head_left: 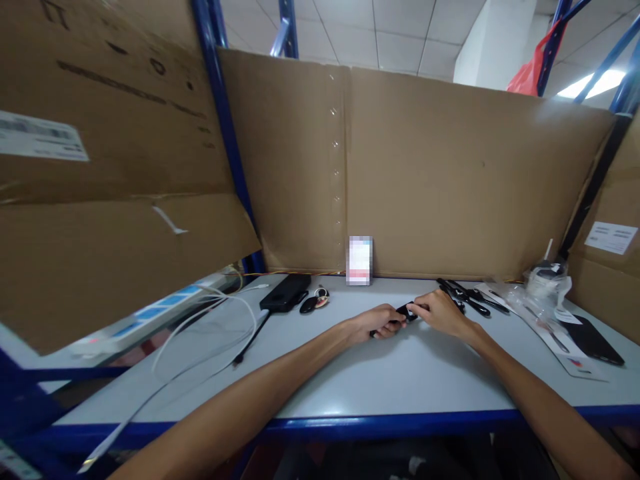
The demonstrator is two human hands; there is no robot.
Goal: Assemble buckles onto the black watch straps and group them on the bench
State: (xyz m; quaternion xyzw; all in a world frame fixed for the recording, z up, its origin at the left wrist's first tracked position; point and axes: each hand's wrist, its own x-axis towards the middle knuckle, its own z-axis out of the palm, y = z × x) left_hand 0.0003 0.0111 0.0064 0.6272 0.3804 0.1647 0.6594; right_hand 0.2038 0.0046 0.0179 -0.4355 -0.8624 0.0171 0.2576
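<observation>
Over the middle of the table, my left hand (381, 323) is closed around a small dark object (407, 311), whose black end sticks out toward the right. My right hand (441, 312) pinches that end from the other side, thumb and fingers together. The fingers hide most of the object, so its kind cannot be made out. Just behind and to the right of my right hand lie several black long-handled tools (475, 303). A lit phone-like screen (359, 261), blurred out, leans upright against the cardboard behind my hands.
Left on the table (380, 393) are a black power bank (285, 293), a key ring (320, 299), loose white cables (200, 367) and a power strip (150, 317). At right lie a plastic-wrapped cup (547, 283), a flat card package (560, 350) and a black phone (594, 340). Cardboard panels (450, 180) wall the back and sides.
</observation>
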